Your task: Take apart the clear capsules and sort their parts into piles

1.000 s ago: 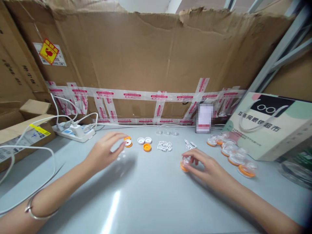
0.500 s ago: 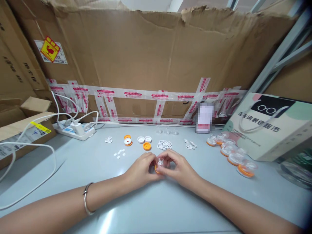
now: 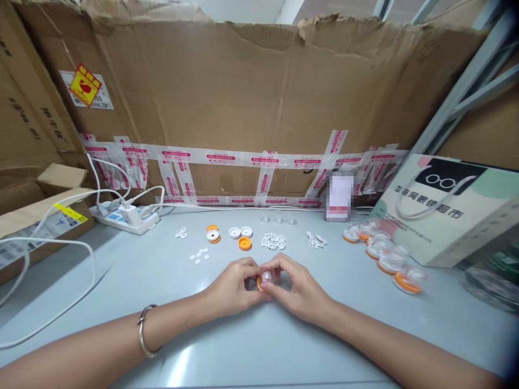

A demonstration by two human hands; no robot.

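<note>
My left hand (image 3: 233, 286) and my right hand (image 3: 298, 289) meet at the middle of the grey table (image 3: 251, 346), fingers pinched together on a small orange-and-clear round part (image 3: 265, 279) with a white piece inside. Just beyond them lie an orange disc (image 3: 244, 243), two white caps (image 3: 240, 232), an orange-and-white stacked disc (image 3: 212, 235) and a cluster of white gear-like pieces (image 3: 273, 241). Small white dots (image 3: 199, 255) lie to the left. A silver bangle sits on my left wrist.
Several finished orange-and-clear parts (image 3: 385, 256) sit in a row at the right, beside a printed paper bag (image 3: 450, 210). A white power strip (image 3: 125, 219) with cables lies at the left by a cardboard box (image 3: 36, 227). A taped cardboard wall (image 3: 259, 108) closes the back.
My left hand came in from the left discs and my right hand moved left, so both now hold the round part together at the centre. Since half a second ago they have barely shifted.
</note>
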